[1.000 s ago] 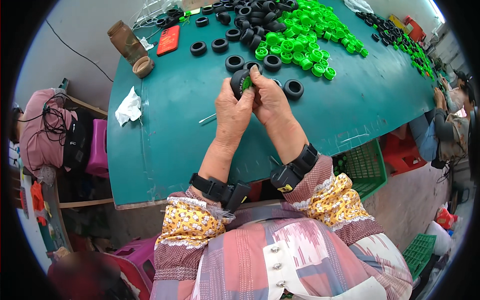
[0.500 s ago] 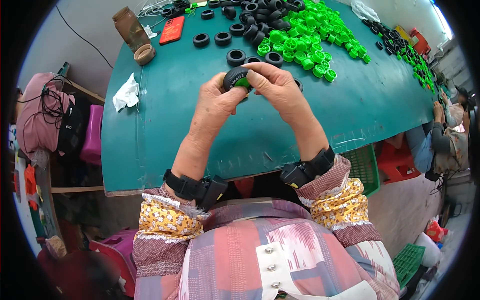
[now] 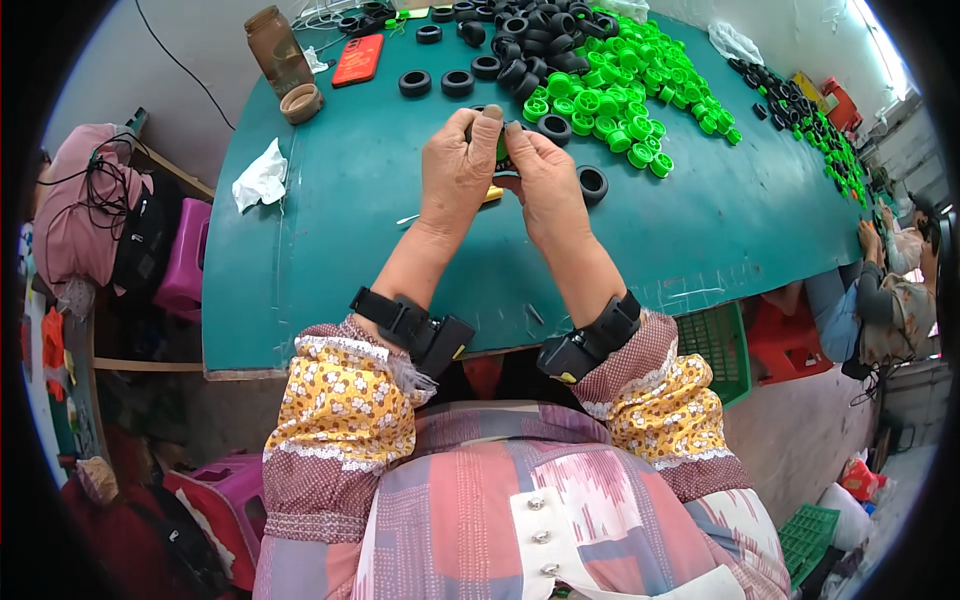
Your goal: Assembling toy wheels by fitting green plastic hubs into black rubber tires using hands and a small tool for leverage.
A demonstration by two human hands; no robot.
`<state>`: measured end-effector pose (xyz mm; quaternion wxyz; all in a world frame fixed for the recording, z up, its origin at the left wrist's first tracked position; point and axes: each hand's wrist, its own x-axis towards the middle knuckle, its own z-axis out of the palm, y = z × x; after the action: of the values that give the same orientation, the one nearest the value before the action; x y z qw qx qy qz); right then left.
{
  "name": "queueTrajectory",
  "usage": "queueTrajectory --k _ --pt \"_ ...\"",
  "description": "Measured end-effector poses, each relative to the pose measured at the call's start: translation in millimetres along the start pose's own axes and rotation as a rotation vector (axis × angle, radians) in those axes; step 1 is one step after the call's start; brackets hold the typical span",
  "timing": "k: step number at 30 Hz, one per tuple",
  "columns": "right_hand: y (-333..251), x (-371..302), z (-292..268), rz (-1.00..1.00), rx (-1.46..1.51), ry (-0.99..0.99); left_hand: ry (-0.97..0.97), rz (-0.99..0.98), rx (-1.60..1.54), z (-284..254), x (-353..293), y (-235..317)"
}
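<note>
Above the green table, my left hand and my right hand are closed from both sides on a small black toy tire with a green wheel rim inside it. My thumbs press at its top, and the fingers hide most of it. Under the hands lies a tool with a yellow handle and a thin pale shaft, partly covered. One loose black tire rests just right of my right hand, and another tire stands beyond it.
Heaps of black tires and green rims cover the far side. A red phone, a brown jar, its lid and a crumpled tissue lie left. A co-worker sits at the far right.
The tire and rim have turned between my hands, and both thumbs now point up over them. My left hand has shifted right and slightly up. The yellow-handled tool and the right-hand loose tire show more.
</note>
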<state>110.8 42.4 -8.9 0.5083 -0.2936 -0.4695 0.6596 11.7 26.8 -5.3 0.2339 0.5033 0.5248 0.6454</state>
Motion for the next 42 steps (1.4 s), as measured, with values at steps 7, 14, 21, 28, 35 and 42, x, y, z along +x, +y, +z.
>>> queueTrajectory --k 7,14,21,28,35,42 --pt "4 9 -8 0.076 0.124 -0.023 -0.093 0.049 -0.074 3 2 -6" --pt "6 3 -11 0.159 0.352 -0.059 -0.117 0.101 0.076 0 -2 0" --pt "13 -7 19 -0.071 0.245 0.086 0.176 -0.136 -0.254 8 -4 -10" --pt "12 0 10 -0.128 -0.214 -0.004 0.147 0.086 0.152 -8 -1 -20" --pt "5 -2 2 0.032 -0.138 0.001 0.098 0.143 0.218 -8 -7 -13" --pt "12 -7 9 0.010 0.135 0.049 0.092 0.016 0.039 -4 -4 -18"
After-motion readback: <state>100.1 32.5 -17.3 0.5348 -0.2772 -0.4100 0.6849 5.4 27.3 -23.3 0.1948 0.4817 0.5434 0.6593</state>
